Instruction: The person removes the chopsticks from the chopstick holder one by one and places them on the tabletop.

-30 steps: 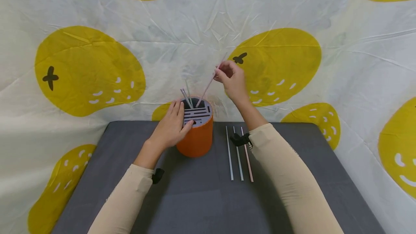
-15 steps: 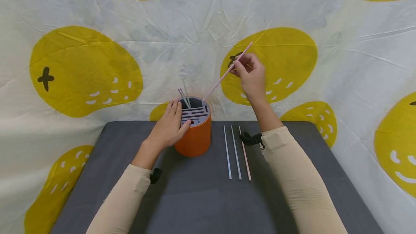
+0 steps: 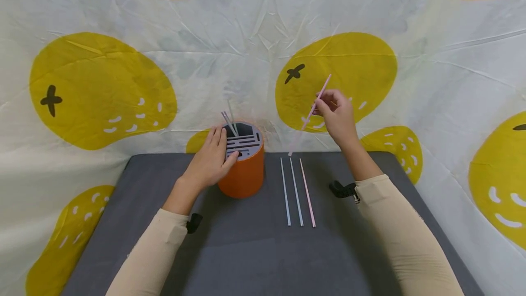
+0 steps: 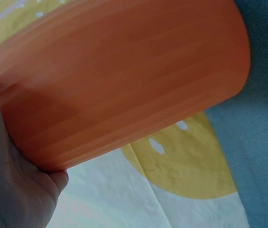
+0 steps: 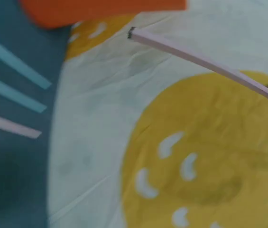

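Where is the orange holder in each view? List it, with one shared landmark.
Head: holder just left of centre, below the middle.
Left wrist: holder large, across the top and middle.
Right wrist: holder cut off at top, left of centre.
Shared: patterned cloth behind.

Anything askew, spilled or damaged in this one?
Nothing stands out. The orange holder stands upright with the left hand against it, three sticks lie side by side on the dark table, and the right hand holds a pink stick. The sticks in the holder lean, which seems ordinary for loose sticks.
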`<state>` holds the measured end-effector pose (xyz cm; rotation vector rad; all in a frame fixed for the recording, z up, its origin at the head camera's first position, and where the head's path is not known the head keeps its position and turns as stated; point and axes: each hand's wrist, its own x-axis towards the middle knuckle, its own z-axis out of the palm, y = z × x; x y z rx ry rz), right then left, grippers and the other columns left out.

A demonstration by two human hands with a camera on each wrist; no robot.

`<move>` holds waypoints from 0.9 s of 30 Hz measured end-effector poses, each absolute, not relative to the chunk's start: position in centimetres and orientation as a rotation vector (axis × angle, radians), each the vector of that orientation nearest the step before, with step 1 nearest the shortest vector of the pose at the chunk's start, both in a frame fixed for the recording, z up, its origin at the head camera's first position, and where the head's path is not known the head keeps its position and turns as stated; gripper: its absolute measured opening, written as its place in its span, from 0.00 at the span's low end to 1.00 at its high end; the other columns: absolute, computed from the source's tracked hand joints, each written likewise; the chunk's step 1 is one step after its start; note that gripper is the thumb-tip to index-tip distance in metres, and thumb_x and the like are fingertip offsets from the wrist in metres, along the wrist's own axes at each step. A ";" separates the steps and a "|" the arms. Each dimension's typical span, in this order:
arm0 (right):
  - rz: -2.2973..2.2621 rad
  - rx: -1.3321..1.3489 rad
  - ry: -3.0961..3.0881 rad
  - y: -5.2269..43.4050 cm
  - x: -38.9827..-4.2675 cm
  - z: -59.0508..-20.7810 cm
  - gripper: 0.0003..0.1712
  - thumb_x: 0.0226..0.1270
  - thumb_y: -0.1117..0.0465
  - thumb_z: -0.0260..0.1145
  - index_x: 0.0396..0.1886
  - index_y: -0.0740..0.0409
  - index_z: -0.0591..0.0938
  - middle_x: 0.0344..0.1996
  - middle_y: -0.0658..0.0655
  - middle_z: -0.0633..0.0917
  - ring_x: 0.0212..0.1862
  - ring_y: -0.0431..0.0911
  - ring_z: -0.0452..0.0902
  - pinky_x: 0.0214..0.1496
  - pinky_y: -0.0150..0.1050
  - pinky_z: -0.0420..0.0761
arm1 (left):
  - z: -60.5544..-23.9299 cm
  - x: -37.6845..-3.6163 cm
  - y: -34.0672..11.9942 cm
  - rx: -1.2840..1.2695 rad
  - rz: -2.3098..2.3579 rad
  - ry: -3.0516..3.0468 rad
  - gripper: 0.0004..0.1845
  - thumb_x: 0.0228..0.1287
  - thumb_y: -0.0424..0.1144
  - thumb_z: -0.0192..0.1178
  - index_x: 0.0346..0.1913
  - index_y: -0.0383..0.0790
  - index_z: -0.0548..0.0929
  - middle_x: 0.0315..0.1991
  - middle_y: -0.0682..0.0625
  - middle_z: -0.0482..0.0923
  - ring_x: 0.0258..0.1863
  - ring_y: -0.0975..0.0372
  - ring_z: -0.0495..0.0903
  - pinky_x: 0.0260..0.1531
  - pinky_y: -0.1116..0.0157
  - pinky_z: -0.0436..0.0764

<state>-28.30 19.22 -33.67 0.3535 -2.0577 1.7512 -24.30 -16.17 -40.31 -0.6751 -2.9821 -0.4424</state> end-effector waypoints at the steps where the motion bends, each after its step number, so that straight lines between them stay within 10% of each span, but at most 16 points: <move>1: 1.718 0.352 -2.101 19.6 -28.2 -34.2 0.12 0.75 0.65 0.65 0.52 0.68 0.80 0.41 0.60 0.83 0.37 0.41 0.86 0.44 0.30 0.87 | -40.3 -24.3 -16.2 -0.675 -0.444 -2.984 0.45 0.81 0.61 0.36 0.83 0.31 0.40 0.85 0.37 0.33 0.84 0.45 0.32 0.82 0.48 0.46; 15: 1.538 0.282 -2.517 23.1 -27.6 -41.2 0.16 0.76 0.67 0.63 0.55 0.76 0.78 0.39 0.66 0.82 0.33 0.41 0.85 0.36 0.26 0.86 | -40.1 -24.1 -16.6 -0.687 -0.449 -2.976 0.45 0.81 0.61 0.37 0.82 0.29 0.41 0.84 0.35 0.34 0.84 0.44 0.34 0.82 0.47 0.46; 27: 1.468 0.191 -2.806 25.4 -27.1 -46.7 0.14 0.78 0.66 0.62 0.54 0.74 0.80 0.42 0.71 0.85 0.38 0.51 0.86 0.46 0.47 0.90 | -40.3 -24.2 -16.7 -0.695 -0.451 -2.960 0.45 0.81 0.61 0.37 0.82 0.28 0.41 0.84 0.35 0.36 0.84 0.42 0.36 0.82 0.46 0.46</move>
